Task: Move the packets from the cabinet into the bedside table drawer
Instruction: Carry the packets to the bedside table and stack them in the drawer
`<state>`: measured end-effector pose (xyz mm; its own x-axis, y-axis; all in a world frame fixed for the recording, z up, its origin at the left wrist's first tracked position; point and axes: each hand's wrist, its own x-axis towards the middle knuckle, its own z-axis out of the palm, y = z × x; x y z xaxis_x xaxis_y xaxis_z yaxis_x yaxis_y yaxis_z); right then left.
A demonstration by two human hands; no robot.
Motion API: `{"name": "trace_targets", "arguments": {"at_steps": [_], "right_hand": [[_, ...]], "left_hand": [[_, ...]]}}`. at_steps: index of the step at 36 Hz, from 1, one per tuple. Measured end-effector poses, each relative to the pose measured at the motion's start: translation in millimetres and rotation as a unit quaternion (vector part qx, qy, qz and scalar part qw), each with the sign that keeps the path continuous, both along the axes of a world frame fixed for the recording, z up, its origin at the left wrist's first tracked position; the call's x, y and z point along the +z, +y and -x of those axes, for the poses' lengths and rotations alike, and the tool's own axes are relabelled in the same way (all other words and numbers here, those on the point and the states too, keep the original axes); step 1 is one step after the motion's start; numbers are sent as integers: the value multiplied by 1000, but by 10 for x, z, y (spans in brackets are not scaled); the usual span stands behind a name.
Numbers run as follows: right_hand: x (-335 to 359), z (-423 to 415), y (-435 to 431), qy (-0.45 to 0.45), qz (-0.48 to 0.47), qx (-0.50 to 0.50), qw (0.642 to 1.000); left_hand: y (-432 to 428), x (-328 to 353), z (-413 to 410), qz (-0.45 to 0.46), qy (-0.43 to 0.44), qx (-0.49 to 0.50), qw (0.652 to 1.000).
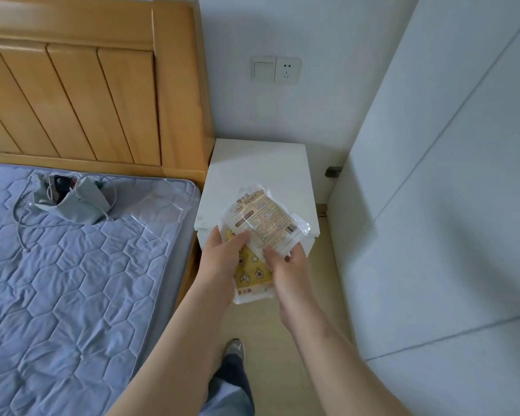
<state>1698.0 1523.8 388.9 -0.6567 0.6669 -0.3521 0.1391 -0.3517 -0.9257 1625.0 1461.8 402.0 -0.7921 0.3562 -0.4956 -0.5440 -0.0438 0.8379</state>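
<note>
I hold two clear-edged snack packets in front of the white bedside table. The upper packet shows its printed back with a barcode and lies tilted over the table's front edge. The lower packet is yellow with small cartoon figures and hangs below it. My left hand grips both from the left, thumb on top. My right hand pinches the upper packet's lower edge from the right. The table's drawer front is hidden behind the packets and hands.
A wooden bed with a tall headboard and blue quilted mattress stands to the left, with a grey pouch and cord on it. White cabinet panels fill the right. A wall switch and socket sit above the table. My foot is on the floor.
</note>
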Motion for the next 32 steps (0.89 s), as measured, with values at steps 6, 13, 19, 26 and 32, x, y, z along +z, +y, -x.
{"name": "trace_targets", "arguments": {"at_steps": [6,13,19,26,32], "right_hand": [[-153,810,509,-30,26,-4,999],[-368,1332,1039,-71,64,24,995],[-883,1628,1326,-131,77,62,986],[-1919,1751,1728,-243,74,42,966],[-2894,1781,1779,-373,-61,233,896]], "left_hand": [[514,-212,846,23,6,-24,999],[970,-599,1428,48,-51,-20,997],[1162,-1176,1777,82,-107,23,991],[1300,-1889,2035,124,-114,41,985],[1331,-2407,2174,117,-120,58,984]]}}
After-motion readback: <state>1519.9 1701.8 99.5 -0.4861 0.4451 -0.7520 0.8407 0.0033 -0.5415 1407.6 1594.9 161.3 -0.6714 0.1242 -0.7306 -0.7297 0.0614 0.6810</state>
